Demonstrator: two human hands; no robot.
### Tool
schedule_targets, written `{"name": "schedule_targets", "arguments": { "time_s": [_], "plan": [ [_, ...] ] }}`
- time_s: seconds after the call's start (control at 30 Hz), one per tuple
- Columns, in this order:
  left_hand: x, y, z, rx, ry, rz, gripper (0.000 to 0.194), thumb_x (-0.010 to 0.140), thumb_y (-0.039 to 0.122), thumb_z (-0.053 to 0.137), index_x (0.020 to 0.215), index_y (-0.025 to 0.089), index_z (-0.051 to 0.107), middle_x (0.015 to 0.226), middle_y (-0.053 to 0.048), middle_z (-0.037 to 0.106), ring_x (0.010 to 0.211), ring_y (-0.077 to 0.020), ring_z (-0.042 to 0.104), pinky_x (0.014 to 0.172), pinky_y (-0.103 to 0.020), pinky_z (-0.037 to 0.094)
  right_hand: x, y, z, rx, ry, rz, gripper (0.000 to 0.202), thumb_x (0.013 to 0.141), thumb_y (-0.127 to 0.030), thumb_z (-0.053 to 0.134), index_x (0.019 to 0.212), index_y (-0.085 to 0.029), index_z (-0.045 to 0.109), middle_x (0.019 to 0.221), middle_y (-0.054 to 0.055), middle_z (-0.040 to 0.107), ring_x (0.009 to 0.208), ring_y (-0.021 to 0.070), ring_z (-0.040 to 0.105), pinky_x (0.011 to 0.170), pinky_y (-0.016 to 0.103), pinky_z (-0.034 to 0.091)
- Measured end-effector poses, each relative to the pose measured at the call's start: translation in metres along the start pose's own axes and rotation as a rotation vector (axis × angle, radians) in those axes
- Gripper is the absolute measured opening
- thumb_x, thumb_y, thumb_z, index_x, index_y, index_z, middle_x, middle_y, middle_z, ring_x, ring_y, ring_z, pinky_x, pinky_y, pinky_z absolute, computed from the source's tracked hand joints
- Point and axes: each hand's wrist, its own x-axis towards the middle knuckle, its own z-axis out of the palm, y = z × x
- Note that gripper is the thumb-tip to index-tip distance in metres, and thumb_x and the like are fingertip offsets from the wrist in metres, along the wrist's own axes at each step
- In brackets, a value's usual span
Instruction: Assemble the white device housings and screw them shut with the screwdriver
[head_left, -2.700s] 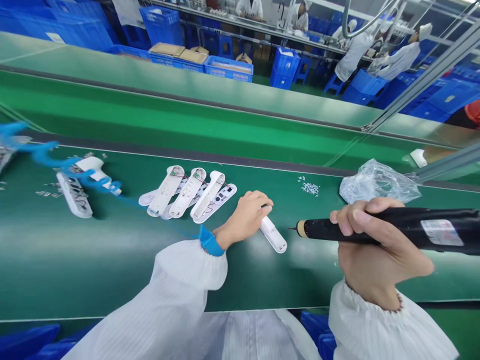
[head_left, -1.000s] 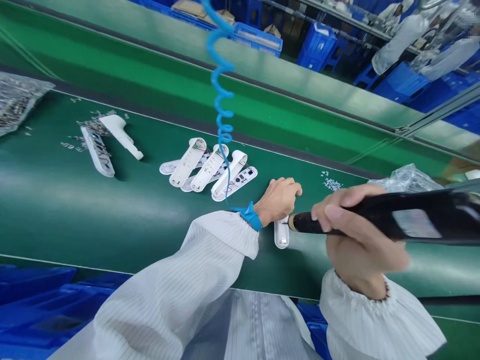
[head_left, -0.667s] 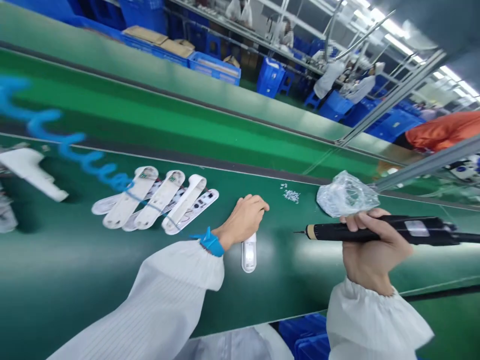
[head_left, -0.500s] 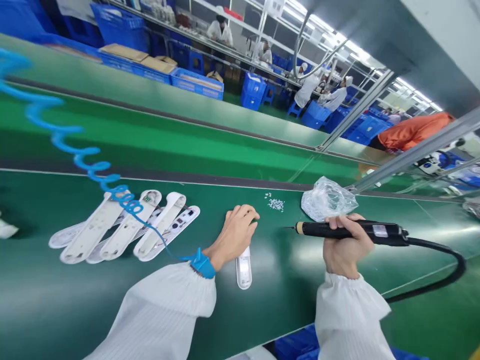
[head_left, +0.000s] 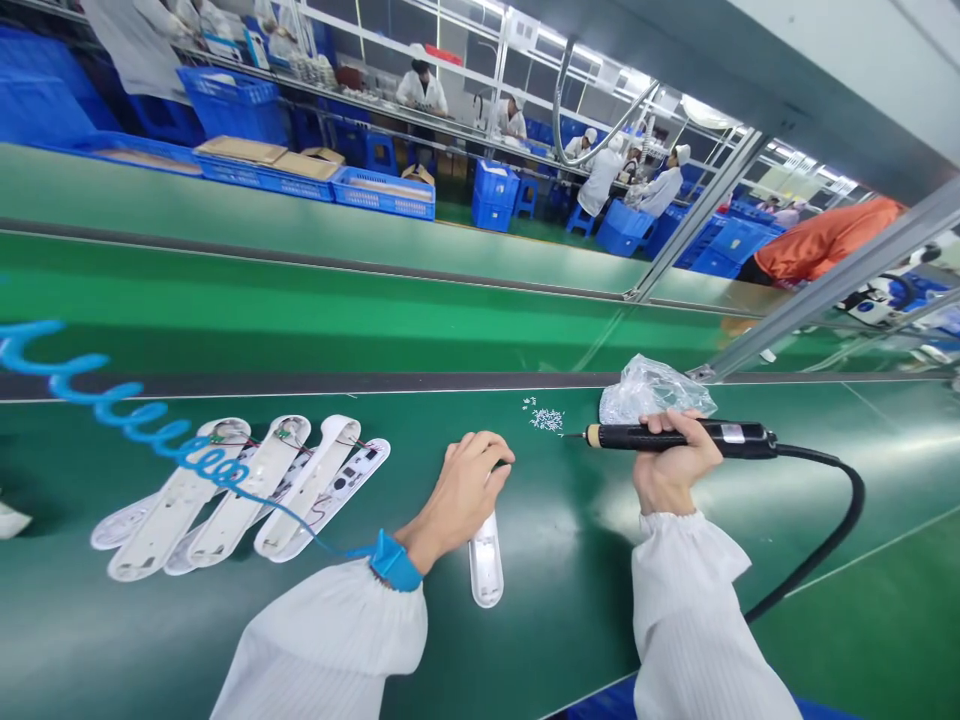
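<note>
My right hand (head_left: 679, 462) is wrapped round a black electric screwdriver (head_left: 720, 438), its bit pointing left at a small pile of screws (head_left: 547, 419). My left hand (head_left: 469, 490), wearing a blue wrist strap (head_left: 394, 562), is curled over the upper end of a white elongated plastic housing (head_left: 487, 568) lying on the green work surface. The housing's lower end shows; the fingers hide the rest. Left of that hand lie several similar white housings (head_left: 169, 515), with circuit boards and thin wires visible in some.
A clear plastic bag (head_left: 649, 392) sits behind the screwdriver. The coiled blue cord (head_left: 161, 435) hangs over the housings to the wrist strap. A metal post (head_left: 694, 220) rises beyond the bag. Blue crates (head_left: 382, 193) and several people in white stand farther back.
The screwdriver has moved left, its bit tip now close to the screw pile. My left hand stays on the housing. The view has tilted slightly, and the coiled cord hangs lower.
</note>
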Motion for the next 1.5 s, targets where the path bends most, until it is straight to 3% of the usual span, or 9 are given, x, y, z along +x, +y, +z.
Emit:
{"name": "schedule_targets", "arguments": {
  "time_s": [0.1, 0.37, 0.53, 0.7, 0.97, 1.17, 1.27, 1.37, 1.5],
  "plan": [
    [0.0, 0.0, 0.0, 0.028, -0.003, -0.012, 0.018, 0.097, 0.017, 0.049, 0.103, 0.024, 0.064, 0.115, -0.003, 0.064, 0.107, -0.0215, 0.056, 0.092, -0.041, 0.04, -0.006, -0.01, 0.001, 0.008, 0.0, 0.003, 0.022, 0.064, -0.014, 0.064, 0.069, -0.021, 0.043, 0.054, -0.008, 0.036, 0.047, 0.0089, 0.042, 0.058, 0.028, 0.048],
    [-0.006, 0.025, 0.008, 0.092, 0.074, 0.02, 0.015, 0.095, 0.017, 0.059, 0.108, 0.024, 0.062, 0.129, -0.004, 0.061, 0.125, -0.0244, 0.048, 0.104, -0.046, 0.032, -0.037, -0.04, 0.012, 0.012, -0.024, 0.05, 0.02, 0.06, -0.014, 0.063, 0.068, -0.02, 0.046, 0.054, -0.007, 0.034, 0.048, 0.0093, 0.041, 0.058, 0.029, 0.047],
    [-0.009, 0.041, 0.015, -0.015, 0.088, 0.036, 0.017, 0.094, 0.022, 0.064, 0.111, 0.025, 0.063, 0.126, -0.002, 0.064, 0.121, -0.022, 0.051, 0.102, -0.042, 0.033, -0.063, -0.063, 0.019, 0.032, -0.018, 0.12, 0.019, 0.056, -0.013, 0.062, 0.068, -0.02, 0.047, 0.054, -0.006, 0.033, 0.048, 0.0085, 0.037, 0.055, 0.026, 0.044],
    [-0.013, 0.045, 0.011, -0.031, 0.1, 0.102, 0.021, 0.103, 0.022, 0.05, 0.092, 0.024, 0.068, 0.107, 0.001, 0.072, 0.106, -0.0179, 0.058, 0.097, -0.041, 0.032, -0.08, -0.078, 0.022, 0.06, 0.0, 0.208, 0.022, 0.053, -0.011, 0.061, 0.067, -0.019, 0.046, 0.053, -0.006, 0.032, 0.049, 0.0078, 0.032, 0.054, 0.022, 0.042],
    [-0.021, 0.042, 0.004, 0.196, 0.137, 0.255, 0.021, 0.102, 0.032, 0.054, 0.087, 0.021, 0.065, 0.087, 0.002, 0.074, 0.091, -0.0174, 0.061, 0.093, -0.042, 0.032, -0.094, -0.084, 0.024, 0.032, 0.017, 0.236, 0.015, 0.058, -0.011, 0.056, 0.067, -0.019, 0.047, 0.052, -0.005, 0.031, 0.048, 0.0089, 0.031, 0.054, 0.023, 0.042],
    [-0.029, 0.047, 0.004, 0.417, 0.126, 0.361, 0.027, 0.104, 0.019, 0.044, 0.089, 0.018, 0.066, 0.093, -0.004, 0.074, 0.097, -0.0214, 0.062, 0.092, -0.042, 0.036, -0.1, -0.083, 0.025, 0.023, 0.044, 0.235, 0.015, 0.059, -0.011, 0.056, 0.066, -0.019, 0.046, 0.052, -0.005, 0.03, 0.048, 0.0091, 0.03, 0.054, 0.023, 0.042],
    [-0.032, 0.048, -0.007, 0.237, 0.074, 0.244, 0.019, 0.103, 0.034, 0.051, 0.111, 0.021, 0.063, 0.115, -0.005, 0.072, 0.114, -0.0235, 0.059, 0.102, -0.044, 0.035, -0.101, -0.087, 0.022, 0.004, 0.042, 0.223, 0.016, 0.057, -0.012, 0.057, 0.066, -0.019, 0.046, 0.052, -0.006, 0.03, 0.048, 0.009, 0.031, 0.054, 0.023, 0.042],
    [-0.031, 0.04, -0.02, 0.038, 0.068, 0.024, 0.04, 0.1, 0.041, 0.053, 0.136, 0.025, 0.05, 0.144, -0.007, 0.056, 0.135, -0.0257, 0.044, 0.112, -0.047, 0.032, -0.105, -0.095, 0.019, -0.036, -0.007, 0.175, 0.015, 0.059, -0.012, 0.057, 0.066, -0.02, 0.046, 0.051, -0.006, 0.03, 0.047, 0.0091, 0.031, 0.055, 0.024, 0.043],
    [-0.025, 0.02, -0.021, -0.09, -0.032, -0.122, 0.037, 0.097, 0.029, 0.056, 0.134, 0.028, 0.053, 0.139, -0.005, 0.059, 0.13, -0.0264, 0.049, 0.107, -0.047, 0.037, -0.123, -0.105, 0.016, -0.119, -0.136, 0.109, 0.015, 0.063, -0.01, 0.056, 0.069, -0.021, 0.049, 0.05, -0.005, 0.035, 0.047, 0.0097, 0.034, 0.056, 0.025, 0.042]
  ]
}}
